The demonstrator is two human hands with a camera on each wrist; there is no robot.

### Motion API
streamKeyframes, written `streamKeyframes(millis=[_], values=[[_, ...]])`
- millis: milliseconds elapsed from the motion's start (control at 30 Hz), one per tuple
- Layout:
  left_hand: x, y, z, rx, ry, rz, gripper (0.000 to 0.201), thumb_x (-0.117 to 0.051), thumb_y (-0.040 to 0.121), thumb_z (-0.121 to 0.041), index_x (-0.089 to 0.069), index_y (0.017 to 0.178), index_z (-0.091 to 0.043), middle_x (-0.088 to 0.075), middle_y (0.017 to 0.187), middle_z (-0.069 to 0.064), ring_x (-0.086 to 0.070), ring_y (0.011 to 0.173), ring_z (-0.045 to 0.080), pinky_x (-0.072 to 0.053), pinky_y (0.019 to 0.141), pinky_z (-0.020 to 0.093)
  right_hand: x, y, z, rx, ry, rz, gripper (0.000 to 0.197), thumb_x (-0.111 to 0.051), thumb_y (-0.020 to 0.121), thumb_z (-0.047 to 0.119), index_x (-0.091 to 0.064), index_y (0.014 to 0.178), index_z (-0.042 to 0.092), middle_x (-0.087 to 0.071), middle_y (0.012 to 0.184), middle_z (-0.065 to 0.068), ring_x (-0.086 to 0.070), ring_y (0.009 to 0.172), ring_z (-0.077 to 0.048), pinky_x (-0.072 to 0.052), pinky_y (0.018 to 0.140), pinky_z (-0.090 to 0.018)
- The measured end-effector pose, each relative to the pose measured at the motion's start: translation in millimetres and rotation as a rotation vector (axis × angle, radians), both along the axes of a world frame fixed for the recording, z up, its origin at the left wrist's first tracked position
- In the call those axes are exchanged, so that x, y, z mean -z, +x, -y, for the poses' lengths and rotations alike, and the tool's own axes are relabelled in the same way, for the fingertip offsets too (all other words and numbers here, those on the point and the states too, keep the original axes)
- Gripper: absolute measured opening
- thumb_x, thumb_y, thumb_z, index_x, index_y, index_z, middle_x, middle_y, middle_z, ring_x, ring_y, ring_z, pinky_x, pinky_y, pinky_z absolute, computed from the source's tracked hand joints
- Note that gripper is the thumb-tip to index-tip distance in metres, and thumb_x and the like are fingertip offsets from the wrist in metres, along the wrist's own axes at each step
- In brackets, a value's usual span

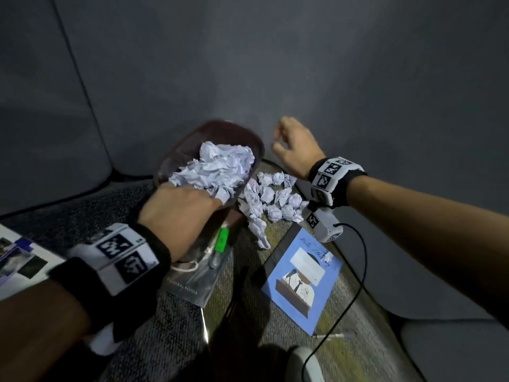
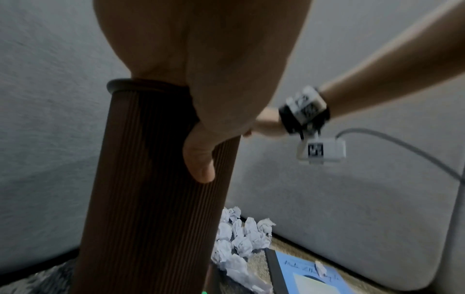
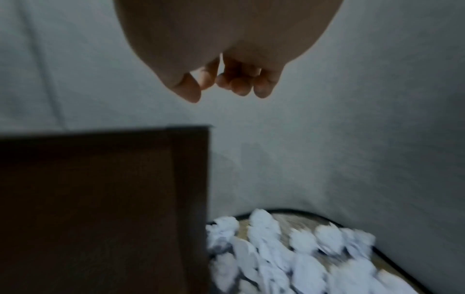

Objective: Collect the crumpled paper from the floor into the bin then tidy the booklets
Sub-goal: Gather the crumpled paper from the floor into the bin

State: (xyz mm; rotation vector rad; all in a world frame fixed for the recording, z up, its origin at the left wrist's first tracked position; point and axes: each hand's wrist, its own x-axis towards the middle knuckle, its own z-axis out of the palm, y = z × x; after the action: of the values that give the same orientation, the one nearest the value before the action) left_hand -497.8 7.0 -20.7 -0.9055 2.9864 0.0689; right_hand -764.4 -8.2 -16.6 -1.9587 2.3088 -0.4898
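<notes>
Crumpled paper (image 1: 217, 169) fills the brown ribbed bin (image 1: 179, 158), and more balls (image 1: 271, 198) lie on the rug (image 1: 338, 351) just beside the bin, in the corner by the grey sofa (image 1: 303, 64). Nearby, a blue booklet (image 1: 300, 282) bears handwriting too blurred to read; a grey one (image 1: 192, 282) shows faint, illegible print. The left hand (image 1: 176, 208) grips the bin's rim, thumb down its outer wall. The right hand (image 1: 296, 146) hovers above the floor pile, fingers loosely curled, holding nothing.

Dim light; grey upholstered sofa (image 1: 248, 64) fills my view, above a woven rug (image 1: 338, 351) on the floor.
</notes>
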Motion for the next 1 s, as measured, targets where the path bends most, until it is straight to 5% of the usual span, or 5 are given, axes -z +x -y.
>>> streamKeyframes(millis=[167,367,667,867,1000], values=[[-5.2,1.1,3.7,-0.02,-0.112,0.109,0.027,-0.043,0.085,-0.027,-0.055,0.109,-0.034,-0.061,0.103,-0.01,-0.057,0.101,0.015,-0.027,0.071,0.032,112.6,-48.6,-35.2,0.234,0.506,0.001,0.035,-0.064,0.087,0.029,-0.049,0.112,0.01,-0.052,0.115,-0.015,-0.054,0.099,-0.029,-0.038,0.078,-0.03],[-8.6,-0.1,10.0,-0.088,-0.068,0.245,0.041,-0.031,0.082,-0.026,-0.045,0.12,-0.035,-0.054,0.116,-0.013,-0.049,0.115,0.013,-0.031,0.085,0.03,200.6,-9.3,-54.7,-0.081,0.794,-0.077,0.115,-0.079,0.06,0.059,-0.009,0.148,0.032,-0.022,0.145,-0.015,-0.057,0.108,-0.042,-0.051,0.086,-0.048],[-16.0,-4.9,7.5,-0.109,-0.03,0.28,0.063,-0.013,0.068,-0.024,-0.045,0.122,-0.032,-0.054,0.119,-0.012,-0.049,0.115,0.013,-0.032,0.085,0.031,202.9,-3.4,-46.5,-0.06,0.776,0.005,0.031,-0.043,0.097,0.007,-0.043,0.126,0.0,-0.044,0.125,-0.022,-0.053,0.11,-0.039,-0.038,0.08,-0.037],[-17.2,-13.3,4.7,-0.101,-0.042,0.302,0.057,-0.015,0.071,-0.024,-0.046,0.118,-0.035,-0.055,0.115,-0.013,-0.051,0.113,0.012,-0.031,0.082,0.031,188.4,-44.7,-55.6,0.176,0.429,0.132,0.015,-0.046,0.088,0.01,-0.051,0.102,0.007,-0.056,0.106,-0.016,-0.057,0.094,-0.034,-0.046,0.079,-0.038],[-13.7,-20.6,-1.2,-0.142,-0.06,0.135,0.046,-0.018,0.072,-0.026,-0.057,0.097,-0.027,-0.063,0.094,-0.005,-0.06,0.092,0.021,-0.034,0.073,0.034,180.8,-88.5,-52.4,0.373,0.274,-0.026,0.036,-0.044,0.084,0.007,-0.04,0.118,0.014,-0.049,0.115,-0.014,-0.058,0.086,-0.037,-0.052,0.076,-0.049]])
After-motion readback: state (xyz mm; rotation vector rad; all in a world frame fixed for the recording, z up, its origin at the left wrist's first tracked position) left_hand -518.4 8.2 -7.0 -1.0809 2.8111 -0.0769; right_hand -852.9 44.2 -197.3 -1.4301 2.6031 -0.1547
